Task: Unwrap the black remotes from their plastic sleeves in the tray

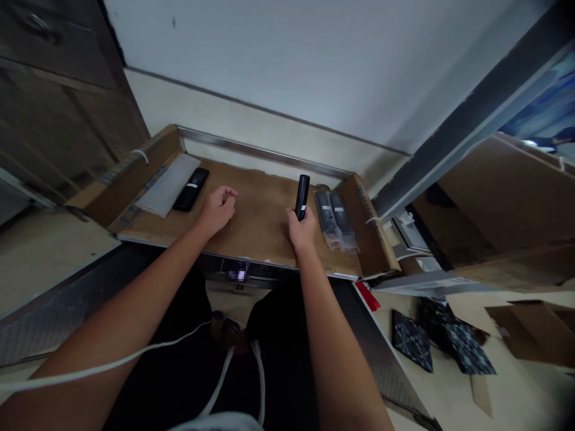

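Note:
My right hand (302, 228) is wrapped round the lower end of a black stick-shaped device (302, 194) with a small white label, held upright over the cardboard-covered tray (263, 218). To its right lie two dark devices in clear plastic bags (335, 218). My left hand (218, 209) hovers over the left part of the tray, fingers loosely curled; whether it holds anything small is hidden. Left of it lies another black device (191, 189) with a white label, beside a flat white translucent sleeve (167, 184).
Cardboard walls (371, 230) rise at both tray ends, and a white panel (269, 66) stands behind. Further right are a big cardboard box (507, 203), dark patterned packets (467, 347) on the floor and an open carton (534, 332). A white cord (112, 363) crosses my left arm.

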A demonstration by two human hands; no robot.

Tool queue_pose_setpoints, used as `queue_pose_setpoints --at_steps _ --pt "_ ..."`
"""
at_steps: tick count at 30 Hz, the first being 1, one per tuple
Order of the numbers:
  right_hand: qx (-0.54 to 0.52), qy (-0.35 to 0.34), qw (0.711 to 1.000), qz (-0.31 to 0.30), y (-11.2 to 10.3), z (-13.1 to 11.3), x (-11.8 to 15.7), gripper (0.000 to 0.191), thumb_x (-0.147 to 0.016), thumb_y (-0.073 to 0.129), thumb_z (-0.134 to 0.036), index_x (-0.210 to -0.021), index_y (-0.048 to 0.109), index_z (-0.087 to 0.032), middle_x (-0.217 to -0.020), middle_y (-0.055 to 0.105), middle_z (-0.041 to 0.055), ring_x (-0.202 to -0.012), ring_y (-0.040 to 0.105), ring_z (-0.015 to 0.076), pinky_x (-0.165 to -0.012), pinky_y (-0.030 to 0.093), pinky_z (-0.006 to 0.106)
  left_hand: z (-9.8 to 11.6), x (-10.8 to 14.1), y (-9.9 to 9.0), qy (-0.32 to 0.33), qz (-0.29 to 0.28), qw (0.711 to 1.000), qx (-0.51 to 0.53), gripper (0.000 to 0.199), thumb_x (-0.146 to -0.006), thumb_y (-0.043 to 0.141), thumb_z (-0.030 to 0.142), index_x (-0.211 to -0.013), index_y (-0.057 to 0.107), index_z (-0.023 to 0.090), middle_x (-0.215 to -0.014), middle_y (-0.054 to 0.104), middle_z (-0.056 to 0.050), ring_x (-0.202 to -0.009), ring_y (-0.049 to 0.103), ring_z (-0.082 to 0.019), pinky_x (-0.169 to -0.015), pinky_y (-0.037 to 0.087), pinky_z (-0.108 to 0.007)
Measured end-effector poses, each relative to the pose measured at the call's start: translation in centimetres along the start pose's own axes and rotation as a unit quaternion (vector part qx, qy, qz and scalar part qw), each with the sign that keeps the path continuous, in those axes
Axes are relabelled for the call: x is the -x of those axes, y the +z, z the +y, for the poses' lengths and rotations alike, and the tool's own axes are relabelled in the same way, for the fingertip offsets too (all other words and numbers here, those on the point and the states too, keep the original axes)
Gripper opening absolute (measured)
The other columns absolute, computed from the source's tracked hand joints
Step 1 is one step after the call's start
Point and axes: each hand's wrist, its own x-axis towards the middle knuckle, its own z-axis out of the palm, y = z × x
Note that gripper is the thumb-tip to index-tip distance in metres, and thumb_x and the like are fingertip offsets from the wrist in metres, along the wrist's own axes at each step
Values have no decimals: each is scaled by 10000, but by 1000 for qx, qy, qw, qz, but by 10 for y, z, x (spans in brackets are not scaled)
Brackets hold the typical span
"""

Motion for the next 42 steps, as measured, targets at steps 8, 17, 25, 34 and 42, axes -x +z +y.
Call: queue_pose_setpoints --at_steps 8,17,25,34,42 --pt "-3 1 1000 4 0 0 1 301 -760 632 -487 -813 590 -195 -704 566 -22 -667 493 162 -677 379 283 1 0 0 -2 3 1000 -1 140 -838 490 189 -955 566 194 -468 483 56 -414 423 -109 -441 274 -214" --pt "-6 -6 1000 4 1 2 -1 280 -760 638 -470 -804 577 -200 -690 546 -31 -657 487 160 -667 373 281 -1 0 0 1 1 1000 -1 143 -843 497 185 -965 573 194 -463 476 64 -404 426 -104 -436 257 -209" --pt "-10 -9 1000 4 1 3 0 289 -765 634 -466 -838 603 -189 -735 583 -15 -682 504 165 -690 383 288 -1 -1 0 2 0 1000 0 140 -847 493 179 -961 573 189 -462 487 56 -409 437 -109 -442 266 -217" --pt "-5 -14 1000 6 2 4 -1 286 -763 639 -471 -800 574 -195 -697 545 -28 -658 480 157 -666 369 285 -4 -2 0 6 -3 1000 4 135 -856 483 180 -961 566 196 -458 484 58 -404 431 -112 -434 259 -221" --pt "2 -11 1000 2 0 1 0 293 -763 632 -483 -805 572 -199 -698 553 -26 -662 490 161 -664 375 282 -7 -3 0 13 -2 1000 6 123 -853 499 192 -957 565 201 -460 483 60 -408 439 -112 -438 271 -221"
